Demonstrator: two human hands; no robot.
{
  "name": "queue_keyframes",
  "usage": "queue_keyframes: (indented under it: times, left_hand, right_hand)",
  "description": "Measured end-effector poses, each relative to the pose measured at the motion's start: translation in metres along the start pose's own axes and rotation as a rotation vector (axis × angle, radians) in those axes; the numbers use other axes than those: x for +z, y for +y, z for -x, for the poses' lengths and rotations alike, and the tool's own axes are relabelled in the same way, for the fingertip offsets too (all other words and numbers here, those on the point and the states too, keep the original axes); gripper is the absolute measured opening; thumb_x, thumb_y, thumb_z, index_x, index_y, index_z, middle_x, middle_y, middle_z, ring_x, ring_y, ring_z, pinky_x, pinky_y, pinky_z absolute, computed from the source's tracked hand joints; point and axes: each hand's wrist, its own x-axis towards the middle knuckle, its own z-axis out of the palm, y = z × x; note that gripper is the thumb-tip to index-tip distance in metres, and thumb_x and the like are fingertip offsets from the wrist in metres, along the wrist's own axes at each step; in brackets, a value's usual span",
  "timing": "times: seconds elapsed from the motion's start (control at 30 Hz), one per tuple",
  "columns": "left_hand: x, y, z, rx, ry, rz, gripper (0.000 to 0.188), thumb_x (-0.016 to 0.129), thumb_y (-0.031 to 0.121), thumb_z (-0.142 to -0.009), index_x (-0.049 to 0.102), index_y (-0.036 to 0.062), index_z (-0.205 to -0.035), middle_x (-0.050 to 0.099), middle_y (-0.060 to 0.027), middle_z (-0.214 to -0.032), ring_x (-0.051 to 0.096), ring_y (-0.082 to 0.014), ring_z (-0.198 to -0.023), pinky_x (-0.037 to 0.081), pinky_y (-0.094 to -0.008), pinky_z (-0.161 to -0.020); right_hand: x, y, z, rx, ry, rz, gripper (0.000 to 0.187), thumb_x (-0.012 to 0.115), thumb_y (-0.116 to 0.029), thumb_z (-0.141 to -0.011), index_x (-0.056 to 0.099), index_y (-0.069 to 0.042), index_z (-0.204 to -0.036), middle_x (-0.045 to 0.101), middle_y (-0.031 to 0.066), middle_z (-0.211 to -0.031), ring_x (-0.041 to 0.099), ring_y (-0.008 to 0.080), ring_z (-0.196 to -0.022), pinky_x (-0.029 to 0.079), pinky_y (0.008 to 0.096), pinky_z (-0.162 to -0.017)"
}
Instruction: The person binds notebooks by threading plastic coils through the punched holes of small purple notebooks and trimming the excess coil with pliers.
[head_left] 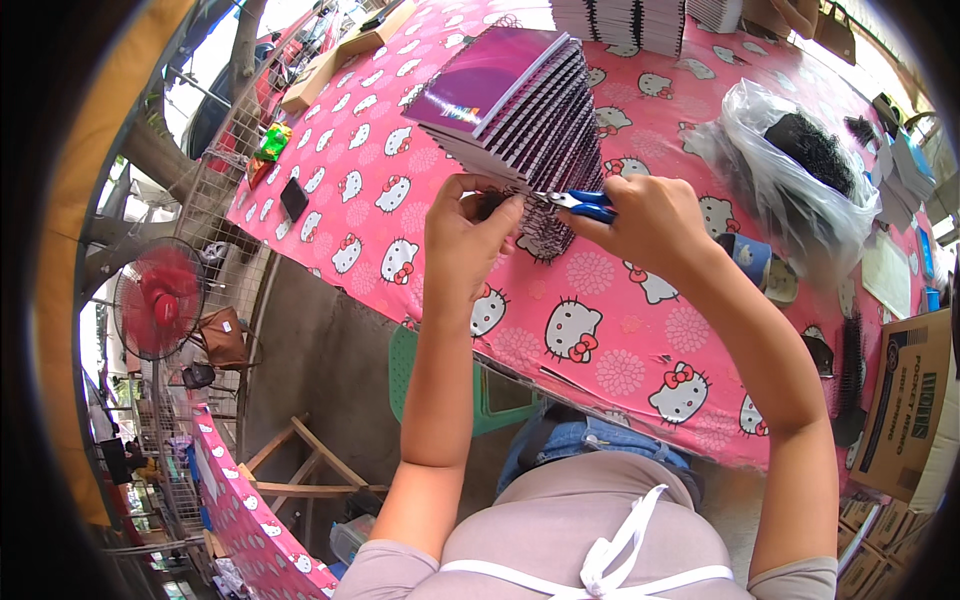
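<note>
A tall stack of spiral-bound notebooks [490,80] with a purple cover on top stands on the table, its black coils facing right and toward me. At the stack's near lower corner, my left hand [468,225] pinches a dark coil end between thumb and fingers; the fingers partly hide it. My right hand [650,215] grips blue-handled wire cutters [590,208]. Their metal jaws point left and meet the coil right by my left fingertips. Loose black coil ends bunch up below the jaws.
The table has a pink patterned cover [620,370]. More notebook stacks [630,22] stand at the far side. On the right lie a clear plastic bag [740,130] with black coils and a cardboard box [905,400]. A phone [294,199] lies left; a red fan [160,298] stands beyond the edge.
</note>
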Motion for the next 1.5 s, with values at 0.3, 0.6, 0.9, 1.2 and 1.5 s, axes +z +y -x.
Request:
queue_keyframes:
  times: [0.3,0.6,0.9,1.2,1.5]
  left_hand:
    - [0.007,-0.004,0.001,0.008,-0.049,0.008,0.039,0.077,0.013,-0.078,0.054,-0.0003,-0.107,0.065,-0.0056,-0.081,0.058,-0.0086,-0.064,0.043,-0.022,-0.051]
    - [0.007,-0.012,0.002,-0.027,-0.068,-0.043,0.039,0.077,0.012,-0.078,0.054,0.0006,-0.107,0.065,-0.0054,-0.081,0.058,-0.0096,-0.064,0.044,-0.0215,-0.051]
    - [-0.005,-0.02,0.001,-0.111,-0.036,-0.003,0.04,0.076,0.007,-0.078,0.051,-0.0024,-0.107,0.066,-0.0108,-0.082,0.062,-0.0107,-0.066,0.046,-0.0222,-0.051]
    - [0.003,-0.028,-0.004,-0.099,-0.068,-0.013,0.042,0.078,0.012,-0.078,0.053,-0.0019,-0.109,0.064,-0.0067,-0.079,0.059,-0.0101,-0.063,0.047,-0.0232,-0.053]
    - [0.012,-0.036,0.003,0.0,-0.082,-0.044,0.047,0.081,0.014,-0.074,0.053,-0.0026,-0.109,0.067,-0.0086,-0.087,0.061,-0.0106,-0.069,0.046,-0.0217,-0.058]
  right_hand:
    - [0.016,0.015,-0.003,-0.126,0.221,0.071,0.05,0.067,-0.054,-0.078,0.064,-0.004,-0.072,0.064,0.0111,-0.068,0.066,0.0273,-0.062,0.052,0.0378,-0.058]
    - [0.026,0.035,0.001,-0.276,0.495,0.167,0.05,0.067,-0.054,-0.078,0.065,-0.004,-0.073,0.065,0.0109,-0.068,0.066,0.0272,-0.062,0.053,0.0389,-0.058]
    - [0.027,0.028,0.009,-0.12,0.238,0.107,0.05,0.068,-0.053,-0.077,0.065,-0.003,-0.075,0.064,0.0103,-0.068,0.065,0.0274,-0.063,0.052,0.0384,-0.059]
    - [0.024,0.019,0.0,0.015,-0.086,0.022,0.049,0.07,-0.052,-0.075,0.062,-0.004,-0.078,0.063,0.0106,-0.075,0.063,0.0273,-0.068,0.049,0.0378,-0.062]
    - [0.043,0.033,0.003,-0.212,0.315,0.136,0.053,0.066,-0.056,-0.077,0.064,-0.003,-0.075,0.064,0.0101,-0.071,0.065,0.0257,-0.067,0.051,0.0379,-0.062]
